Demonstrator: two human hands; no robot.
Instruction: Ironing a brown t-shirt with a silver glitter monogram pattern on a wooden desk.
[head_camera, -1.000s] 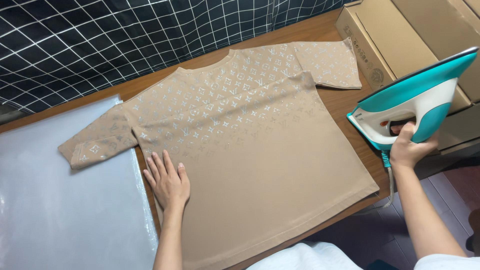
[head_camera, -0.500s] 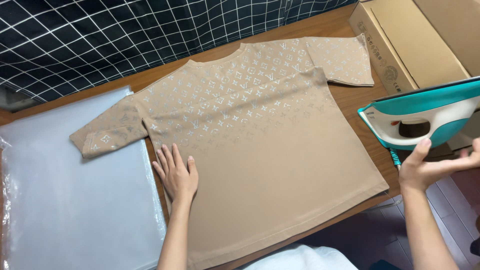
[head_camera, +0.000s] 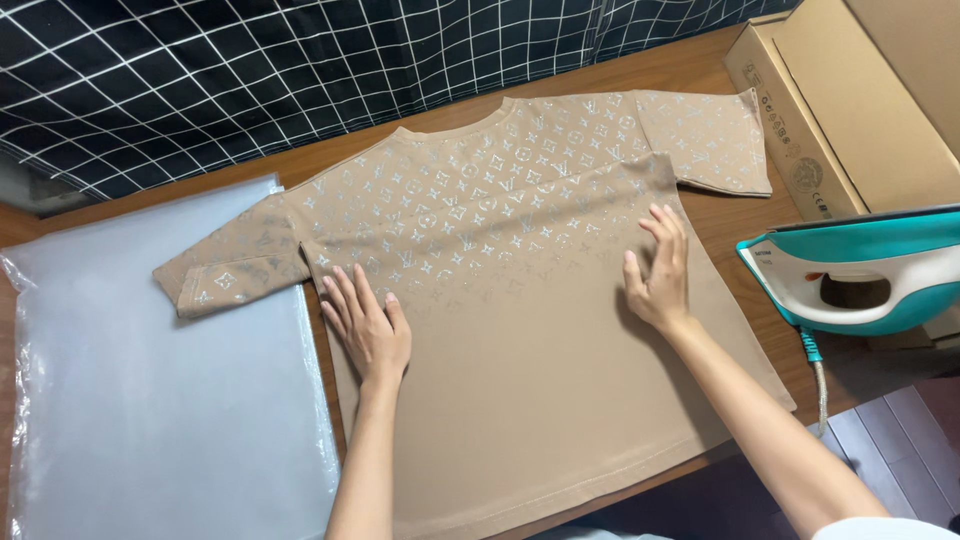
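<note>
Both hands flat on the tan patterned shirt (head_camera: 520, 330) spread across the wooden table (head_camera: 640, 75) — left hand (head_camera: 368, 325) near its left edge, right hand (head_camera: 658, 272) toward the right, fingers open, gripping nothing. Teal iron (head_camera: 860, 272) parked far right.

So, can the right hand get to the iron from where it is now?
Probably yes. The right hand lies flat on the shirt, holding nothing, and the iron stands just beside it with only bare table between.
</note>
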